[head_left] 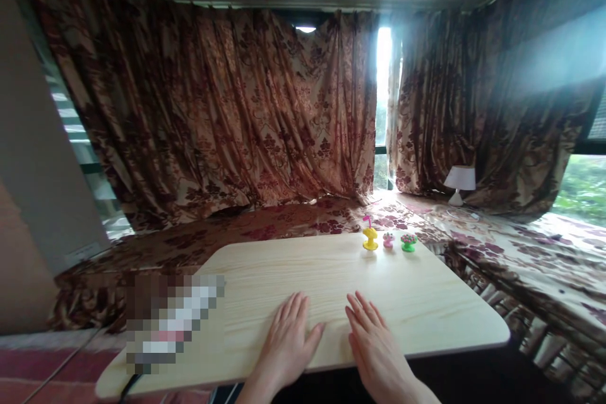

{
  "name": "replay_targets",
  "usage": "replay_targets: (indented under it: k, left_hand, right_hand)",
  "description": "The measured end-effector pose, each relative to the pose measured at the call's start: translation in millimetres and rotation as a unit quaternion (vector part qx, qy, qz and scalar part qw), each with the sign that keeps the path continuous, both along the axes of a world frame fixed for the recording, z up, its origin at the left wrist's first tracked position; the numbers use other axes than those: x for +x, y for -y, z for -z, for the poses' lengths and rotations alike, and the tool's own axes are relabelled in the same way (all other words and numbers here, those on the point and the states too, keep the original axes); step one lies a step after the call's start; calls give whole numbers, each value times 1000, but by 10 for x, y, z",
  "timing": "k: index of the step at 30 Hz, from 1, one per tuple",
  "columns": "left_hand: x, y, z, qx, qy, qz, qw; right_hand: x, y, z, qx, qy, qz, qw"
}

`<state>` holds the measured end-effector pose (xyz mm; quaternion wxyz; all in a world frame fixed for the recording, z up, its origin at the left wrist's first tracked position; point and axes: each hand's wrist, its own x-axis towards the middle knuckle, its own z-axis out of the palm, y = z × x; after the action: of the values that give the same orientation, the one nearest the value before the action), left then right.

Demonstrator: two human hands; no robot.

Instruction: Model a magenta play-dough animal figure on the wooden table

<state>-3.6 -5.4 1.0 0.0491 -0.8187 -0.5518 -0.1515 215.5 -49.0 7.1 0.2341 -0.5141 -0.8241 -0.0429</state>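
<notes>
Two sets of slightly parted fingers, gripping nothing: left hand (286,344) and right hand (377,348) palm-down on the pale wood-grain table (255,265), left thumb wide, forearms angling inward. Light, level palms look steadiest. Farther out, near the far edge: yellow (370,240), pink (388,240) and green-based (408,243) mushroom-shaped toys.

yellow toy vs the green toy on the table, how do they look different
The yellow toy is all yellow below a pink piece sticking up; the green toy has a cap speckled with pink and nothing sticking up. The yellow toy also reaches higher than the green toy. Both stand near the far edge of the table.
</notes>
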Motion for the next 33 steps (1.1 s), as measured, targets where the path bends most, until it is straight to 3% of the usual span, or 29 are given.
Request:
replay_targets:
  k: [3,7,12,15,19,22,25,27,30,33]
  left_hand:
    - [-12,-38,28,6,-9,2,1000]
    - [-22,-93,63,8,-12,-3,1000]
    - [-15,-69,37,-1,-3,1,1000]
    - [-14,-50,17,-3,15,2,1000]
    - [-17,-30,19,-16,44,1,999]
    - [-12,-13,18,-18,53,5,998]
    - [0,-15,15,-16,49,5,999]
    - [4,-30,18,-15,42,7,999]
    - [-1,-60,31,-14,32,7,999]
    - [-12,-71,39,-13,24,6,1000]
  right_hand:
    - [-312,-207,-94,5,-13,17,1000]
    - [-563,-712,-236,7,-21,61,998]
    - [-283,-1165,-308,-16,-26,135,990]
    - [71,-1081,-278,-25,-16,155,988]
    - [385,-542,-86,-26,18,100,995]
    - [376,-122,93,-6,31,41,999]
    - [109,30,135,15,34,-15,999]
    - [-162,-71,59,11,17,5,1000]
    - [-487,-467,-137,15,-10,50,999]
    - [-468,-934,-300,2,-25,94,995]
